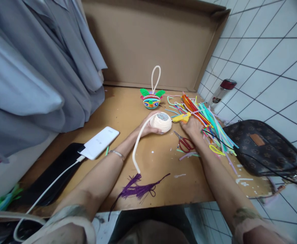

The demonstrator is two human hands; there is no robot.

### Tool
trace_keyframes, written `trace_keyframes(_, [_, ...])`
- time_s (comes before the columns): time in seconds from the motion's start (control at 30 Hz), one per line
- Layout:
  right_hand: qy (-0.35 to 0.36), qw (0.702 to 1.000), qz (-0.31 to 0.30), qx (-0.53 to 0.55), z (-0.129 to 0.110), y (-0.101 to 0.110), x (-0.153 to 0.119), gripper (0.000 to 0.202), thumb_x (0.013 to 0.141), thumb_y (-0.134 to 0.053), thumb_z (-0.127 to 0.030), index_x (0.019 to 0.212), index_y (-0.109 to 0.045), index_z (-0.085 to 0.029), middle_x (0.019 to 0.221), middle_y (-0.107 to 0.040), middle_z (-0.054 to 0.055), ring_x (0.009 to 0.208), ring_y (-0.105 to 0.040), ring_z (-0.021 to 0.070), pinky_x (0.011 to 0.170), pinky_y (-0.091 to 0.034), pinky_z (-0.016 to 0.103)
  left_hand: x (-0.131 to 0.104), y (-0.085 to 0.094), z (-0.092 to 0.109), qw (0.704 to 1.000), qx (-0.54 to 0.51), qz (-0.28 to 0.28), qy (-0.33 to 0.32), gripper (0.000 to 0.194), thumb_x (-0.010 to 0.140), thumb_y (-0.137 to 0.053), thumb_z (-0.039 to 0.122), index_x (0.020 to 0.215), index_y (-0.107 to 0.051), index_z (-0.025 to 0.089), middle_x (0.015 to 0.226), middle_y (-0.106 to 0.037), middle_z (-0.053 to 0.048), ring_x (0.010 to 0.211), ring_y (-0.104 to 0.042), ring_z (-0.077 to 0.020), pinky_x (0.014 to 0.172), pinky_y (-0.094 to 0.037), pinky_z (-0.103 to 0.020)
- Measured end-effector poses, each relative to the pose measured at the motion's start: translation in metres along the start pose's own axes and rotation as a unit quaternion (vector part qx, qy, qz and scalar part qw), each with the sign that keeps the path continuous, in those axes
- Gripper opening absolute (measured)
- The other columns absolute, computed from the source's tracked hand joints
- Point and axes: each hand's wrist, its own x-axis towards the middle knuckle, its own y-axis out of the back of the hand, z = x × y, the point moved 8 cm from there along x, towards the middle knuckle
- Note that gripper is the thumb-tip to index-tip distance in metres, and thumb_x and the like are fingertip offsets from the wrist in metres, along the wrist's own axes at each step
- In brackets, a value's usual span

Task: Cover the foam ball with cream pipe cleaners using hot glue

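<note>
Near the middle of the table, my left hand (152, 127) is wrapped round a cream-coloured ball (165, 126) with a greyish round patch on its top. From the ball's left side a thick white cord (135, 149) hangs down toward a purple tassel (140, 189). My right hand (192, 127) grips a yellow glue gun (181, 118), its nozzle close to the ball's right side; whether they touch I cannot tell. Just below lie red-handled scissors (185, 144). Behind the ball stands a colourful animal-head ornament (151, 100) with green ears and a white loop.
Bundled coloured pipe cleaners (214, 122) lie to the right, beside a brown patterned bag (268, 147) and a clear bottle (222, 91). At left are a white power bank (101, 142) with cable and a black flat object (54, 176). Cardboard (151, 40) stands behind; grey cloth (41, 61) hangs left.
</note>
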Motion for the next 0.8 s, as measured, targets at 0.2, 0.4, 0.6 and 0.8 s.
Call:
trace_keyframes(0.2, [0.039, 0.995, 0.014, -0.092, -0.01, 0.007, -0.004, 0.06, 0.096, -0.062, -0.047, 0.132, -0.066, 0.0, 0.139, -0.065, 0.031, 0.132, -0.06, 0.0398, 0.106, -0.044, 0.047, 0.0, 0.002, -0.001, 1.0, -0.009, 0.025, -0.003, 0.109, 0.043, -0.097, 0.046, 0.14, -0.053, 0.02, 0.142, -0.065, -0.014, 0.134, -0.061, -0.0361, 0.119, -0.046, -0.051])
trace_keyframes(0.4, [0.246, 0.954, 0.171, -0.018, -0.073, 0.053, -0.056, 0.049, 0.098, -0.053, -0.037, 0.138, -0.063, -0.011, 0.129, -0.068, 0.022, 0.118, -0.056, 0.0347, 0.1, -0.038, 0.045, -0.001, 0.004, 0.001, 0.997, 0.034, 0.057, -0.027, 0.1, 0.049, -0.096, 0.042, 0.139, -0.057, 0.019, 0.142, -0.064, -0.014, 0.133, -0.061, -0.0345, 0.119, -0.046, -0.05])
trace_keyframes(0.6, [0.493, 0.842, 0.202, 0.09, -0.121, 0.047, -0.115, 0.034, 0.101, -0.05, -0.023, 0.124, -0.075, -0.022, 0.106, -0.072, 0.013, 0.1, -0.059, 0.0272, 0.087, -0.04, 0.04, -0.004, -0.003, 0.016, 0.989, 0.113, 0.046, -0.081, 0.081, 0.061, -0.091, 0.041, 0.134, -0.063, 0.022, 0.136, -0.065, -0.013, 0.127, -0.063, -0.0327, 0.118, -0.049, -0.05])
trace_keyframes(0.8, [0.339, 0.843, 0.173, 0.38, -0.081, 0.055, -0.077, 0.032, 0.102, -0.048, -0.035, 0.103, -0.077, -0.021, 0.108, -0.079, 0.012, 0.102, -0.069, 0.0231, 0.095, -0.053, 0.038, -0.007, -0.002, 0.02, 0.983, 0.155, 0.068, -0.064, 0.093, 0.053, -0.095, 0.037, 0.138, -0.061, 0.021, 0.141, -0.062, -0.013, 0.133, -0.059, -0.036, 0.121, -0.044, -0.056])
